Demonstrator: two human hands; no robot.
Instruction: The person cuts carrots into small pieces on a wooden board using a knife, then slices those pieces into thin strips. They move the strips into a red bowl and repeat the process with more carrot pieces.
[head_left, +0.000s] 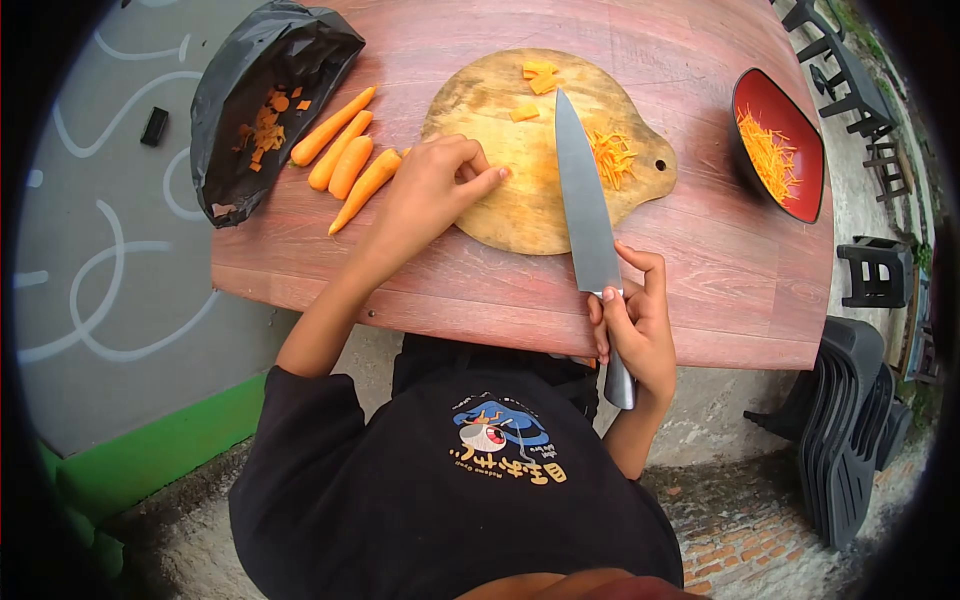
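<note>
A large knife lies over the round wooden cutting board, its tip toward the far side. My right hand grips its handle near the table's front edge. My left hand rests at the board's left side, thumb and fingers close together, with a small orange bit at the thumb tip. Shredded carrot lies just right of the blade. Short carrot pieces sit near the board's far edge. Whole peeled carrots lie side by side left of the board, one touching or nearly touching my left hand.
A black plastic bag with carrot scraps stands at the table's left edge. The red bowl of shredded carrot is at the right on the wooden table. Stacked dark plastic chairs stand beyond the right edge.
</note>
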